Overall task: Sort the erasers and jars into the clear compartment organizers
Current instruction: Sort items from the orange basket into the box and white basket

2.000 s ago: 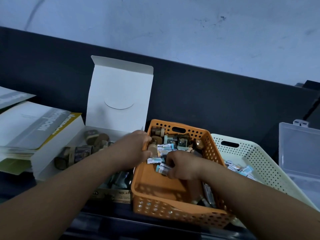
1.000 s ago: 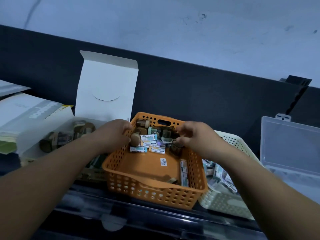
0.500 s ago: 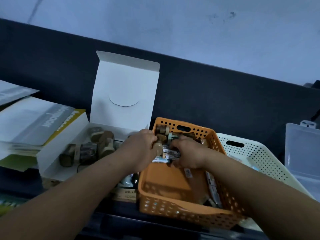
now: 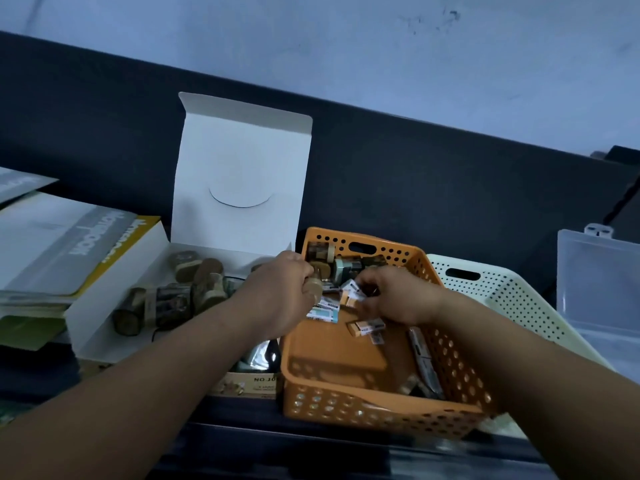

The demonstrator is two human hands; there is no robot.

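Dark desk, orange basket (image 4: 349, 403), left hand (image 4: 277, 292) gripping jar (image 4: 314, 292), right hand (image 4: 394, 296) pinching eraser (image 4: 353, 288)

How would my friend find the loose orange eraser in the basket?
Look in the orange basket in the middle. Just below the right hand, one orange eraser lies alone on the bare floor. The other erasers have bluish-white wrappers and sit piled together.

open white cardboard box (image 4: 221, 258) with lid upright, stacked notebooks (image 4: 62, 251) left of it, small brown printed carton (image 4: 249, 384) below, dark back panel (image 4: 433, 188), pale wall (image 4: 311, 39)
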